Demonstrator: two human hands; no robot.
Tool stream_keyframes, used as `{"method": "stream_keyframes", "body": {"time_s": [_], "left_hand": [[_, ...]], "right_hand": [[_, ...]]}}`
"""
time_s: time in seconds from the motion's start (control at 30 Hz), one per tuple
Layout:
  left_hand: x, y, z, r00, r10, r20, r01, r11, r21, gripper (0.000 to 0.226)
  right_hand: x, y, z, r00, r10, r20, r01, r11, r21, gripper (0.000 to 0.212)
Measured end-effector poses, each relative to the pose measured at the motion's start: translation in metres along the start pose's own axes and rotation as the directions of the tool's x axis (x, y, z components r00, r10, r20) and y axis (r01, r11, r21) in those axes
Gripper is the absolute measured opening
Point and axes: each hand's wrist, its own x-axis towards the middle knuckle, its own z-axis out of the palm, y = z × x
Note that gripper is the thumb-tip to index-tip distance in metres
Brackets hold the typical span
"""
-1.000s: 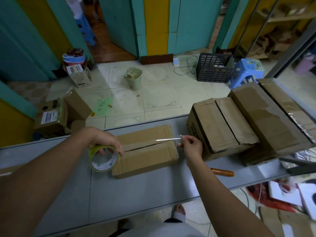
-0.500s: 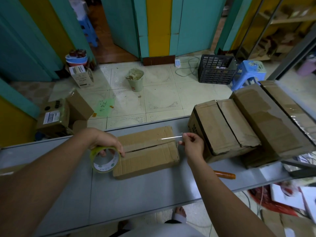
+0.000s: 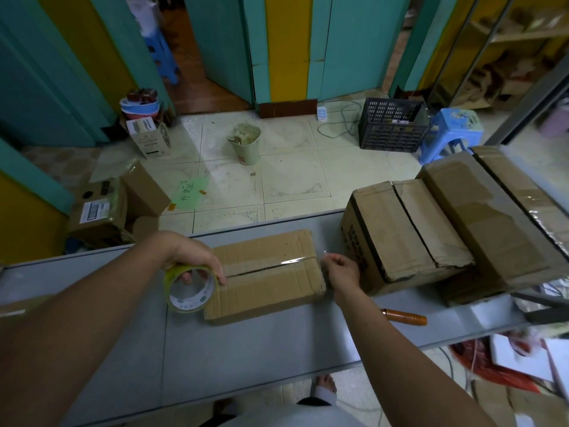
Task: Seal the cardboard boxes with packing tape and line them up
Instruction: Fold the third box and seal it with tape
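Though near box (image 3: 264, 275), stacked boxes (image 3: 409, 229) apart.

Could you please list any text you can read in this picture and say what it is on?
Nothing reads clearly.
Green sheet: handwritten characters, illegible.
Tape roll core: green print, too small.
Big box side: black print, blurred.
Floor box label: too small.
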Motion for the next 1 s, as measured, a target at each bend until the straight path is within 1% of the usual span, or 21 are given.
{"method": "stream_keyframes", "body": {"time_s": [0.13,0.2,0.27,0.33,0.37,0.4,0.47,0.5,0.53,0.6,0.63,0.7,0.73,0.8,0.83,0.87,0.93,1.0], "left_hand": [[0.002,-0.003,-0.001,1.0,-0.009,0.019,0.009,1.0,-0.011,0.02],[0.003,-0.004,-0.001,1.0,-0.01,0.021,0.01,1.0,-0.02,0.02],[0.005,-0.005,0.0,1.0,-0.014,0.021,0.015,0.999,-0.032,0.02],[0.008,-0.004,0.0,1.0,-0.02,0.02,0.02,0.999,-0.034,0.024],[0.008,-0.004,-0.001,1.0,-0.023,0.013,0.024,0.999,-0.032,0.027],[0.008,-0.004,-0.001,1.0,-0.025,0.005,0.026,0.999,-0.031,0.03],[0.008,-0.005,0.0,1.0,-0.022,-0.003,0.022,0.999,-0.035,0.038],[0.008,-0.006,0.001,1.0,-0.017,-0.004,0.017,0.999,-0.041,0.045],[0.009,-0.007,0.002,1.0,-0.012,-0.006,0.012,0.999,-0.047,0.054],[0.012,-0.009,0.003,1.0,-0.005,-0.019,0.004,0.999,-0.052,0.064],[0.013,-0.01,0.003,0.999,-0.005,-0.032,0.003,0.999,-0.05,0.062],[0.017,-0.012,0.003,0.999,-0.006,-0.054,0.004,1.0,-0.027,0.057],[0.018,-0.013,0.003,0.998,-0.004,-0.064,0.003,1.0,-0.012,0.057],[0.02,-0.013,0.003,0.998,-0.005,-0.068,0.005,1.0,-0.005,0.062],[0.019,-0.013,0.003,0.998,-0.004,-0.067,0.004,1.0,-0.003,0.065],[0.018,-0.012,0.004,0.998,0.001,-0.069,0.0,1.0,0.003,0.067],[0.013,-0.012,0.005,0.996,0.025,-0.091,-0.022,0.999,0.025,0.062],[0.003,-0.011,0.006,0.989,0.068,-0.128,-0.063,0.997,0.043,0.052]], "right_hand": [[-0.004,0.0,0.008,0.989,0.12,0.091,-0.126,0.99,0.067,0.014],[-0.005,-0.004,0.009,0.984,0.142,0.11,-0.15,0.987,0.065,0.015],[-0.005,-0.006,0.01,0.985,0.137,0.104,-0.142,0.989,0.039,0.02],[-0.007,-0.005,0.01,0.994,0.097,0.052,-0.099,0.994,0.036,0.03],[-0.008,-0.003,0.009,0.999,0.052,0.011,-0.053,0.998,0.023,0.032],[-0.01,-0.002,0.009,1.0,-0.011,-0.017,0.011,1.0,-0.01,0.028],[-0.012,0.001,0.006,0.991,-0.135,0.011,0.135,0.981,-0.139,0.005],[-0.014,0.001,0.006,0.984,-0.176,0.043,0.181,0.96,-0.213,0.008],[-0.015,-0.002,0.005,0.976,-0.202,0.077,0.216,0.936,-0.279,0.016],[-0.014,-0.008,0.001,0.968,-0.197,0.156,0.241,0.899,-0.364,0.025],[-0.014,-0.012,-0.002,0.969,-0.168,0.183,0.228,0.895,-0.384,0.03],[-0.015,-0.018,-0.007,0.974,-0.137,0.178,0.201,0.886,-0.418,0.043],[-0.018,-0.021,-0.006,0.969,-0.176,0.176,0.237,0.87,-0.433,0.044],[-0.029,-0.022,0.002,0.918,-0.322,0.233,0.395,0.802,-0.447,0.042],[-0.036,-0.021,0.009,0.886,-0.374,0.274,0.462,0.758,-0.46,0.049],[-0.043,-0.017,0.017,0.868,-0.395,0.302,0.496,0.721,-0.484,0.061],[-0.055,-0.009,0.03,0.863,-0.384,0.328,0.505,0.665,-0.55,0.079],[-0.062,-0.005,0.038,0.875,-0.359,0.323,0.483,0.63,-0.608,0.088]]}}
